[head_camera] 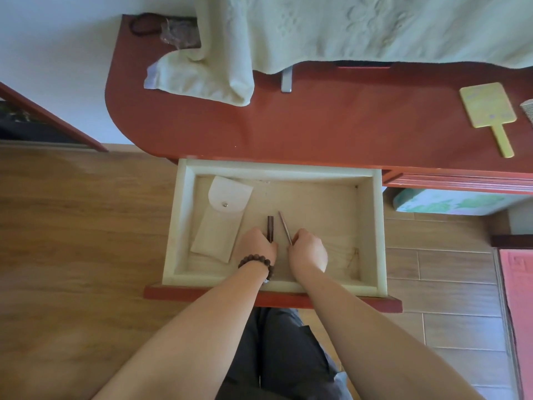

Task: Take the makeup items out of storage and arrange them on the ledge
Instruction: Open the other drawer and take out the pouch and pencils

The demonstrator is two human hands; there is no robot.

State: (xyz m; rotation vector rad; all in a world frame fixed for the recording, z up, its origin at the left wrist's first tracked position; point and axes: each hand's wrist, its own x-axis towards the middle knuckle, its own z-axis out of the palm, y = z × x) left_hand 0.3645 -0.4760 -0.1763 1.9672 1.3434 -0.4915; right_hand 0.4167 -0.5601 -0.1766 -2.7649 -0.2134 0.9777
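From the head camera, a pale drawer stands pulled out below a red-brown ledge, and both hands reach into its near half. The left hand, with a dark bead bracelet at the wrist, has its fingers curled around a short dark stick; only the far end of the stick shows, the rest is hidden in the fist. The right hand pinches a thin pencil-like item at its near end, the tip slanting away to the far left; its fingertips are tucked under and cannot be seen. The two items lie just beside each other, near the middle of the drawer. Whether they rest on the drawer floor or are lifted off it cannot be told.

At the left of the drawer lies a cream pouch with a snap flap, its near corner partly covered by the left hand.

On the ledge, a pale green towel droops over the far left part, half hiding a dark tangle behind it. A yellow hand mirror lies at the right, beside a comb cut off by the frame edge.
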